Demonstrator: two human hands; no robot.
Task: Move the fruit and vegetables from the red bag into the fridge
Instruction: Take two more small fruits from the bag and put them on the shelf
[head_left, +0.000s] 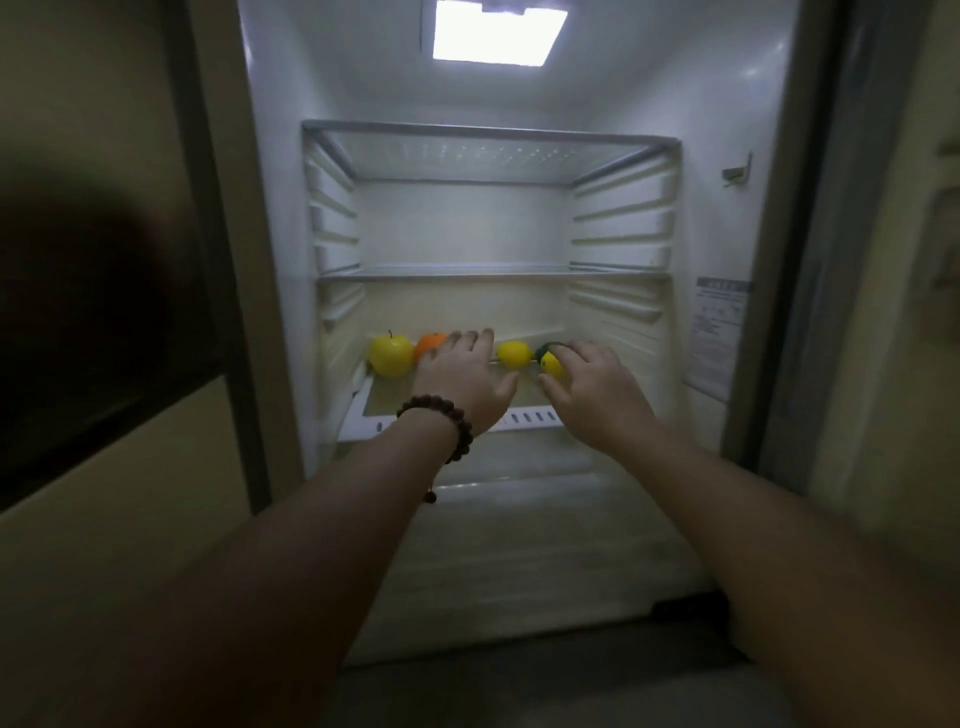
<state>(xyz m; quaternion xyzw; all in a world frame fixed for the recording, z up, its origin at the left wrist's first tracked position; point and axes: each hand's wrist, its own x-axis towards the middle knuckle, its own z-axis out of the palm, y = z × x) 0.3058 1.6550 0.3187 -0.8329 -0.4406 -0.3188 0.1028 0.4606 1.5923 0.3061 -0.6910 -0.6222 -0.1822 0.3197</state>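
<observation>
Yellow apple (390, 354) and orange (429, 344) on the low fridge shelf (524, 417). Left hand (462, 375) flat, fingers straight, holding nothing. Lemon (514, 354) next. Right hand (592, 387) curled round another yellow fruit (551, 365); best set down softly, then let go.

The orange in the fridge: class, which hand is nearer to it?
Left. The left hand overlaps the orange; the right hand is further right, past the lemon.
</observation>
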